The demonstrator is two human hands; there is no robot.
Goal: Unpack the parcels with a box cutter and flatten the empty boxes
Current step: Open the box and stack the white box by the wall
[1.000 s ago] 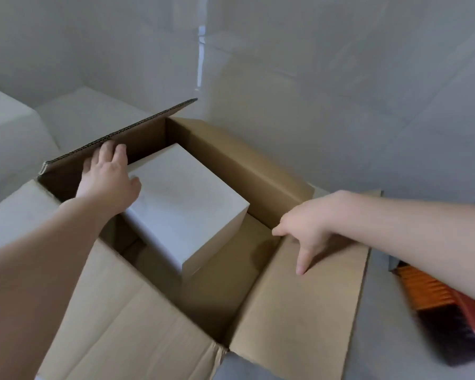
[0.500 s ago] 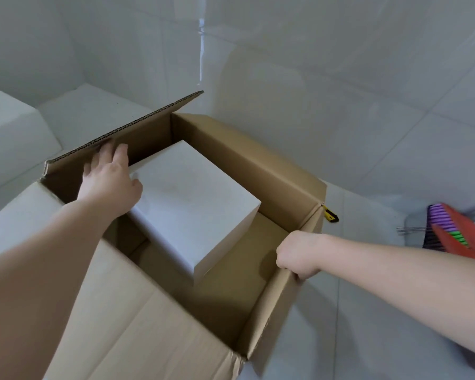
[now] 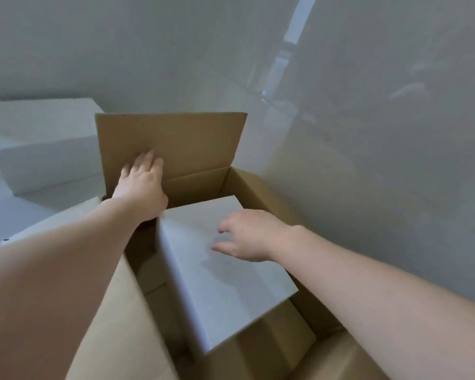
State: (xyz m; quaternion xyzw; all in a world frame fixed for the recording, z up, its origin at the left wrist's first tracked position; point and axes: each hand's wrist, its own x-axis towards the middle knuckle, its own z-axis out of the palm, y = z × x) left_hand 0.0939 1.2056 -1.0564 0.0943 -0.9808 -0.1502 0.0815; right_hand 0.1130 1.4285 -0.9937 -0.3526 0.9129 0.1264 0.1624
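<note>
The brown cardboard box [image 3: 261, 187] stands open beside the glossy wall [image 3: 368, 133], with 1 white box [image 3: 225, 272] tilted inside it. The left hand [image 3: 143, 185] presses its straight fingers flat against the upright far flap [image 3: 192, 141], gripping nothing. The right hand [image 3: 247, 234] hovers over the white box top, fingers loosely spread (contact unclear); another white box [image 3: 44, 138] sits far left.

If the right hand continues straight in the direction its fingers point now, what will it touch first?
Most likely the top of the white box inside the cardboard box. The right hand hovers just above it, fingers pointing left and slightly down; the exact gap is unclear.
</note>
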